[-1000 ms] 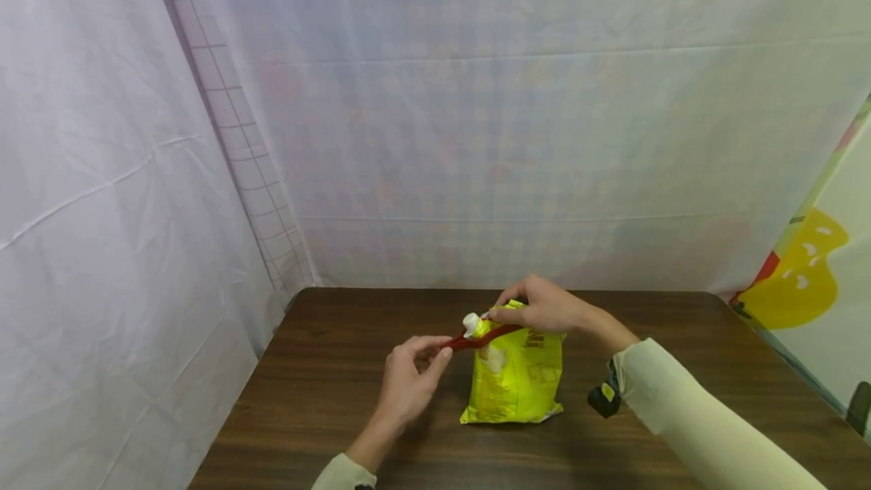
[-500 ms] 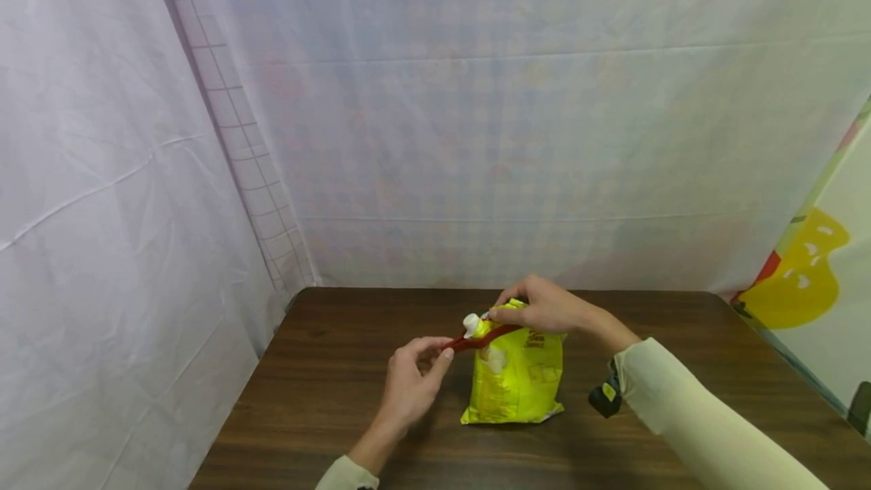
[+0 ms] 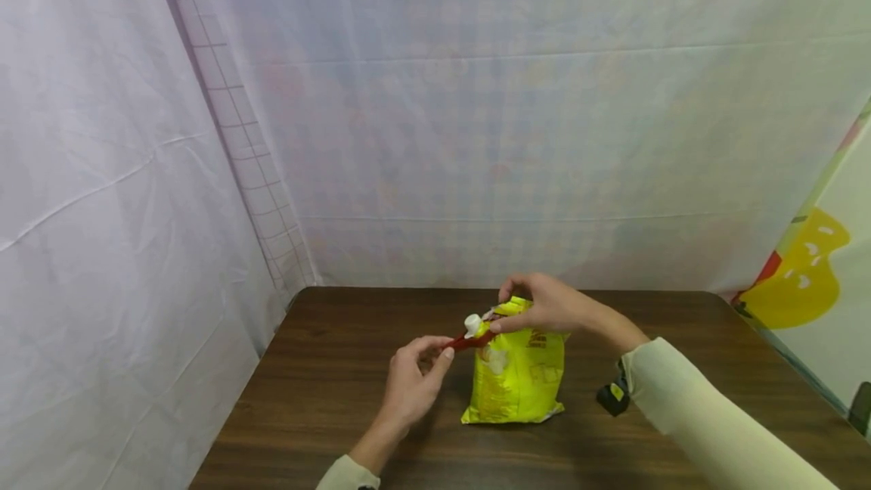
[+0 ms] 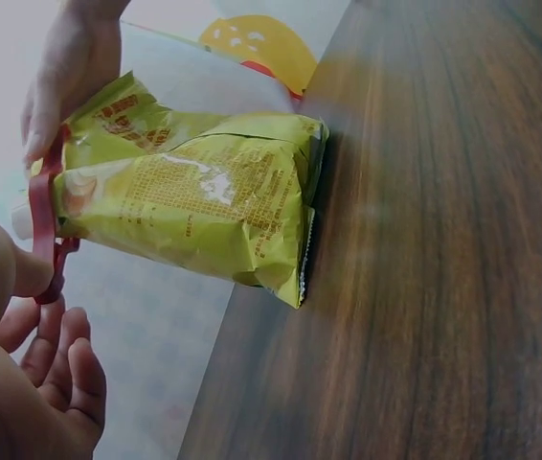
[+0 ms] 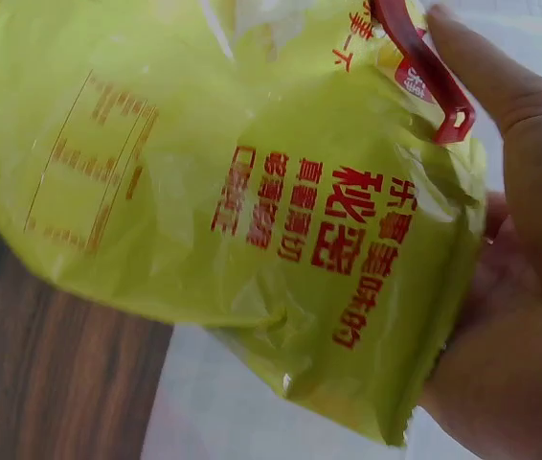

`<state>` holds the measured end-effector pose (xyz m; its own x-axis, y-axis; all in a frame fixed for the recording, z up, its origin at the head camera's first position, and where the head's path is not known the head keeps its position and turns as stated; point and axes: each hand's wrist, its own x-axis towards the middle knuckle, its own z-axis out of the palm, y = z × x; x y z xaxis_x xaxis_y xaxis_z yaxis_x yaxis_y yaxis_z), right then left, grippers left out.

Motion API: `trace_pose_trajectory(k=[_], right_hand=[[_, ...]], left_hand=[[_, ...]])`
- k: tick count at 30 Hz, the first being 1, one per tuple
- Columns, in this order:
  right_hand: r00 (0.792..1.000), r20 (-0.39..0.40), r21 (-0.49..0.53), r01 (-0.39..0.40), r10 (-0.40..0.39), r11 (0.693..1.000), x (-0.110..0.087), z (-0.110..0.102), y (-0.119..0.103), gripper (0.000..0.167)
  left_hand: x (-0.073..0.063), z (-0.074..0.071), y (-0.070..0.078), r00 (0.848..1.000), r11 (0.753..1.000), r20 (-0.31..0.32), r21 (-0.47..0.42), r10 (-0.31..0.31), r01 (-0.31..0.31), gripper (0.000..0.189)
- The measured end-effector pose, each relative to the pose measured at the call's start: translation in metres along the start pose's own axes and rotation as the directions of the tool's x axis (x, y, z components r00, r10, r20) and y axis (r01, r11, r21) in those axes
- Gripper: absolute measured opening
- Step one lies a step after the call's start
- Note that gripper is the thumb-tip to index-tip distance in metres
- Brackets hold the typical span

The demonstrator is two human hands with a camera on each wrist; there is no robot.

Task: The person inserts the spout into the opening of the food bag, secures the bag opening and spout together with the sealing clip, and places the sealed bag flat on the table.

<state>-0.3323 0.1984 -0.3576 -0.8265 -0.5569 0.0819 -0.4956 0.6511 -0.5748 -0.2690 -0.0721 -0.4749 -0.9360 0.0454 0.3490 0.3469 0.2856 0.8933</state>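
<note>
A yellow chip bag (image 3: 520, 376) with red print stands upright on the table. Across its upper part lies a red bag clip (image 3: 479, 340) with a white cap (image 3: 472, 324) at its left end. My left hand (image 3: 411, 384) pinches the left end of the clip between thumb and fingers. At the top of the bag, my right hand (image 3: 551, 306) straddles the edge, thumb in front beside the clip, fingers behind. Those fingers are partly hidden by the bag in the right wrist view, where the hooked free end of the clip (image 5: 455, 125) shows against the bag.
The dark wooden table (image 3: 327, 384) reaches back to a pale curtain (image 3: 503, 134). Another white sheet (image 3: 122, 210) hangs on the left. A yellow printed shape (image 3: 792, 278) shows on the right.
My right hand has shifted slightly right, and its thumb has moved down while its fingers spread from it. More of the bag's top shows. My left hand, clip and bag look almost still.
</note>
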Motion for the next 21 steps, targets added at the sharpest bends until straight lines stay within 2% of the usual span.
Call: trace_pose_trajectory(k=[4,6,15,21], right_hand=[[1.0,-0.023,-0.056,-0.001,0.0,0.998,-0.004,-0.0022,0.0012,0.062],[1.0,-0.011,-0.07,-0.011,0.011,0.997,-0.0054,-0.0033,0.0026,0.065],[0.996,0.081,-0.053,-0.037,0.041,0.998,-0.0098,-0.01,0.0054,0.056],[0.996,0.068,-0.029,-0.047,0.049,0.998,-0.0108,-0.0099,0.0055,0.045]], left_hand=[[-0.0007,-0.0001,0.0002,1.0,1.0,-0.002,-0.012,-0.003,0.003,0.012],[-0.0009,-0.0003,-0.0001,1.0,1.0,-0.003,-0.016,-0.004,0.004,0.012],[-0.0014,0.0007,-0.0006,1.0,1.0,0.001,-0.018,-0.01,0.01,0.013],[-0.0021,0.0024,-0.0015,1.0,0.999,-0.001,-0.04,-0.007,0.007,0.013]])
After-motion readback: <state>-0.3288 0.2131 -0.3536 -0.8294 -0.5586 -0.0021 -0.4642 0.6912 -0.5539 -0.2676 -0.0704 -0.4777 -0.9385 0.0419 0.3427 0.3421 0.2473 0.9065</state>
